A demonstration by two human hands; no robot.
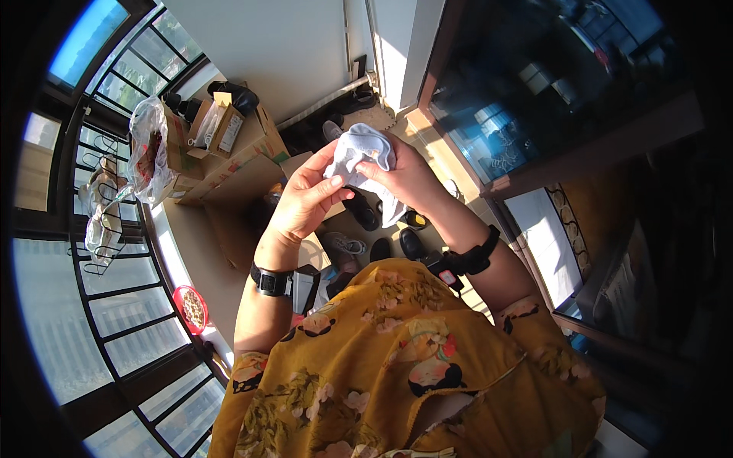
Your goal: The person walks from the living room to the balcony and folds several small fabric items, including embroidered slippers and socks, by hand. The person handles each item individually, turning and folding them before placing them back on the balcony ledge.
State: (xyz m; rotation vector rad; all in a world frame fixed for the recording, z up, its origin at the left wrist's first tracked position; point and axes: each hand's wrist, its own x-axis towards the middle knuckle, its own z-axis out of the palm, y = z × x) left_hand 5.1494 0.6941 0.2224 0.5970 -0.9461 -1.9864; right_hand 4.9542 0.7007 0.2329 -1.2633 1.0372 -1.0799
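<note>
A small white and pale blue cloth, which looks like a sock (362,151), is held up between my two hands in front of my chest. From the left side, the fingers and thumb of my left hand (312,192) pinch its edge. The thumb of my right hand (404,172) presses on the cloth's front, with the other fingers behind it and partly hidden. One end of the cloth hangs down below my right hand. Black straps with devices sit on both forearms.
Several shoes (361,210) lie on the tiled floor below my hands. Cardboard boxes (229,166) and a clear plastic bag (150,151) stand at the left by the barred window. A red bowl (192,309) holding small pieces rests on the sill. A glass door (492,131) is at the right.
</note>
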